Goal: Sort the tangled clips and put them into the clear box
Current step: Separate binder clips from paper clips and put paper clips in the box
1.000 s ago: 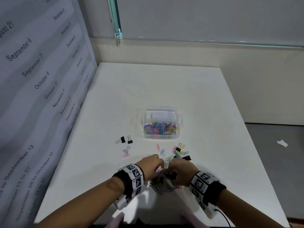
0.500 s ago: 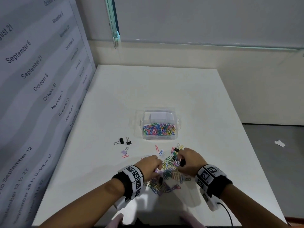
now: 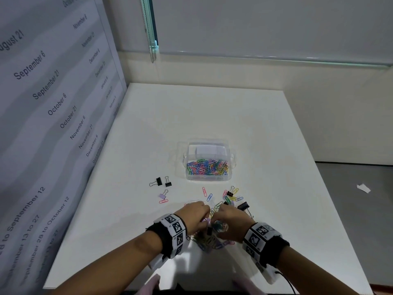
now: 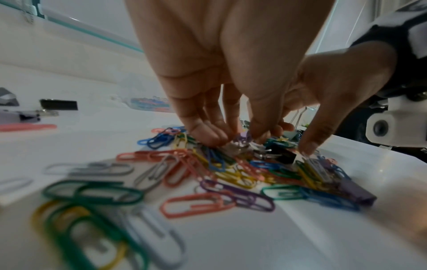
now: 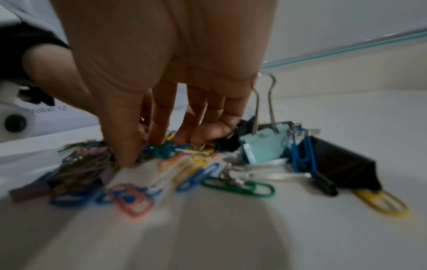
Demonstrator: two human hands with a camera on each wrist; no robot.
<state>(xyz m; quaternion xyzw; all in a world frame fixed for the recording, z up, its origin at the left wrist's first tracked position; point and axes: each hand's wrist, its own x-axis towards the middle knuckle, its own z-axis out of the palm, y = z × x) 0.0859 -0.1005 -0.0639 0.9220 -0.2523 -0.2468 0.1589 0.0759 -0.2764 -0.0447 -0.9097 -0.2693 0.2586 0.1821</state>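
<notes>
A clear box (image 3: 230, 161) at mid-table holds many coloured paper clips (image 3: 207, 167). Nearer me a tangled pile of paper clips and binder clips (image 3: 213, 243) lies on the white table (image 3: 212, 116). Both hands are down in the pile, close together. My left hand (image 3: 202, 218) pinches a small purple and silver clip (image 4: 241, 141) with thumb and fingers. My right hand (image 3: 221, 224) has thumb and fingertips closed on a bunch of blue-green paper clips (image 5: 161, 148). A light blue binder clip (image 5: 261, 148) and a big black one (image 5: 342, 164) lie just right of its fingers.
Two black binder clips (image 3: 162, 182) and a purple one (image 3: 162, 195) with a pink paper clip lie apart at the left. Loose clips (image 3: 231, 195) are scattered between pile and box. A calendar panel (image 3: 53, 124) walls the left side; the table's right edge drops to floor.
My right hand, which had reached out to the far right of the pile, has drawn back toward me and beside the left hand. The left hand has barely moved.
</notes>
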